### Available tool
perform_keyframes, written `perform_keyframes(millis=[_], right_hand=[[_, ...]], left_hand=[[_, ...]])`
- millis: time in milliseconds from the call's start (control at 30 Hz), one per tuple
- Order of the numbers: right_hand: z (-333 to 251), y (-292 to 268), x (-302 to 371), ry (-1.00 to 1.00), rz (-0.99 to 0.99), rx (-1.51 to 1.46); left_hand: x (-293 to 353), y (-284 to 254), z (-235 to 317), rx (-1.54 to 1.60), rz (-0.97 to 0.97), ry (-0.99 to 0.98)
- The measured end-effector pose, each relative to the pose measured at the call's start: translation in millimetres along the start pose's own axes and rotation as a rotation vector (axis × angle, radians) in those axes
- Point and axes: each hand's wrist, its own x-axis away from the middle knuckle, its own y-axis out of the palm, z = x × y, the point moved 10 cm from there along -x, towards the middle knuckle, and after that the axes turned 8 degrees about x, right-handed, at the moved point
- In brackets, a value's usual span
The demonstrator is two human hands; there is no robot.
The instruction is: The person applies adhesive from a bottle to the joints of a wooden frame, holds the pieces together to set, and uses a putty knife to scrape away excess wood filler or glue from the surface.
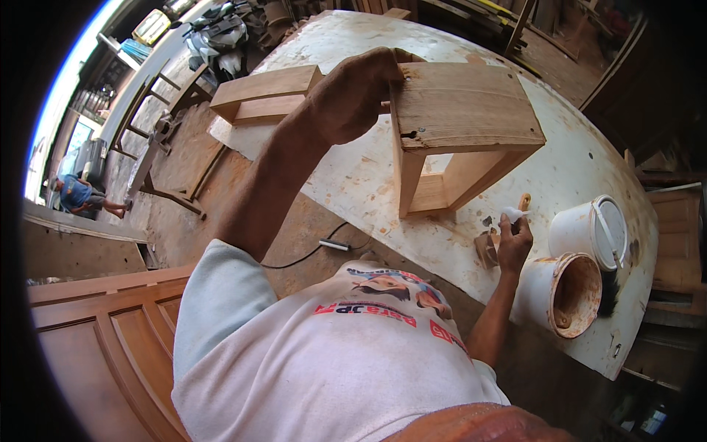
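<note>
An open-sided wooden box frame (471, 107) of pale planks stands on the white worktable, with a small dark hole near one corner of its top board. My left hand (361, 92) reaches across to its left edge and grips it; some of the fingers are hidden behind the board. Lower and to the right, my right hand (514, 247) is closed on a wooden-handled tool (524, 201) with a whitish part just above the fingers. Its working end cannot be made out. Beside that hand is a brown, flat-looking piece (486, 249), partly hidden.
Right of my right hand are a stained open bucket (574, 295), tipped toward the right, and a white lidded bucket (589, 232). A second wooden frame (265, 92) lies at the table's far left. A panelled door (125, 346) is at lower left. Far left, a person (77, 193) sits.
</note>
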Motion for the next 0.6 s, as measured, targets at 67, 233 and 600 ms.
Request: perform_keyframes(millis=[67, 233, 600], right_hand=[[-8, -2, 2, -0.01, 0.0, -0.018], [-12, -6, 6, 0.012, -0.022, -0.023], [-89, -44, 6, -0.081, 0.035, -0.117]], left_hand=[[-3, -5, 3, -0.061, -0.006, -0.029], [-4, -3, 8, -0.145, 0.003, -0.13], [-4, -14, 15, -0.04, -0.053, 0.063]])
